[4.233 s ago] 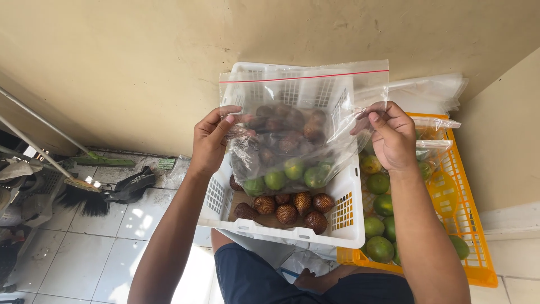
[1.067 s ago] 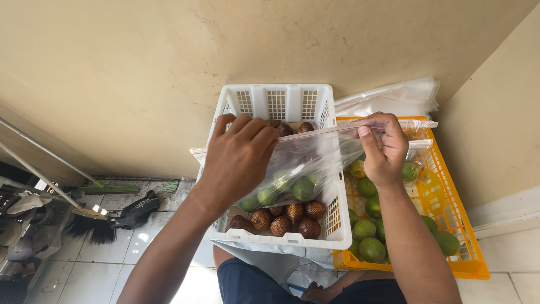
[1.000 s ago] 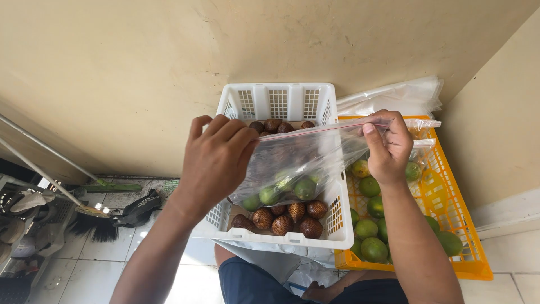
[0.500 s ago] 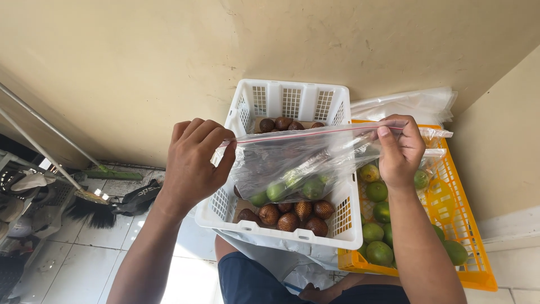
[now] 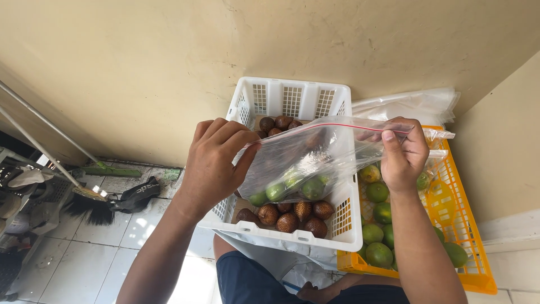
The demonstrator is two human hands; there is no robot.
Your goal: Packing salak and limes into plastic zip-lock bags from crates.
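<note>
Both hands pinch the zip bag [image 5: 306,163] above the white crate [image 5: 292,236]: left hand [image 5: 216,163], right hand [image 5: 402,155]. The seal looks partly open, perhaps; press evenly along the red strip [image 5: 349,127].

Both hands [image 5: 216,163] pinch a clear zip bag [image 5: 306,163] of fruit above a white crate [image 5: 292,239].

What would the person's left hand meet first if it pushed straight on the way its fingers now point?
Probably the clear zip bag, already pinched at its top edge by the left hand. Its fingers point right, along the bag's mouth, towards the right hand. Depth is hard to judge.
</note>
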